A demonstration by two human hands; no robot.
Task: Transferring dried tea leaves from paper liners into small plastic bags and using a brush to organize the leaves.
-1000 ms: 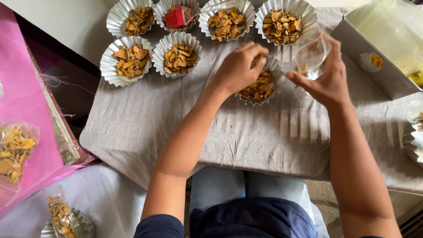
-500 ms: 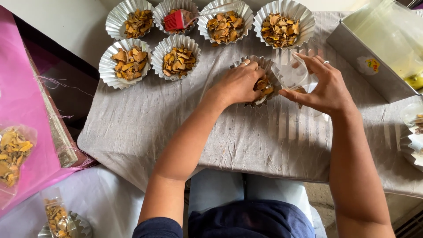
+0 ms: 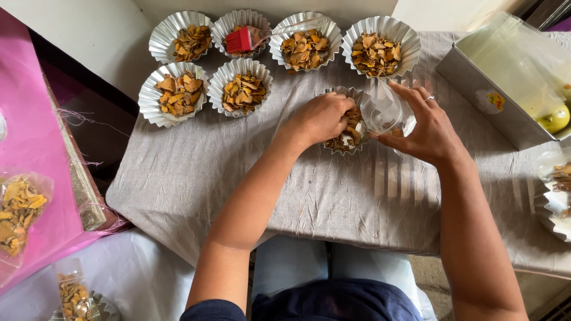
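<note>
Foil cups, six, fluted, filled with dried yellow-orange pieces (image 3: 180, 94), grouped at upper left of the frame on a grey-clothed surface (image 3: 333, 196); a red brush (image 3: 241, 40) lies across one. Seventh foil cup (image 3: 344, 122), centre frame, sits close to the body, probably for easy reach. Left hand (image 3: 321, 119): fingers curled, closed on pieces inside this cup. Right hand (image 3: 425, 128): thumb and fingers pinching a clear plastic bag (image 3: 386, 110), mouth turned toward the cup, just beside it. Metal tray with more clear bags (image 3: 505, 104), upper right. Filled packets (image 3: 18, 208), lower left.
</note>
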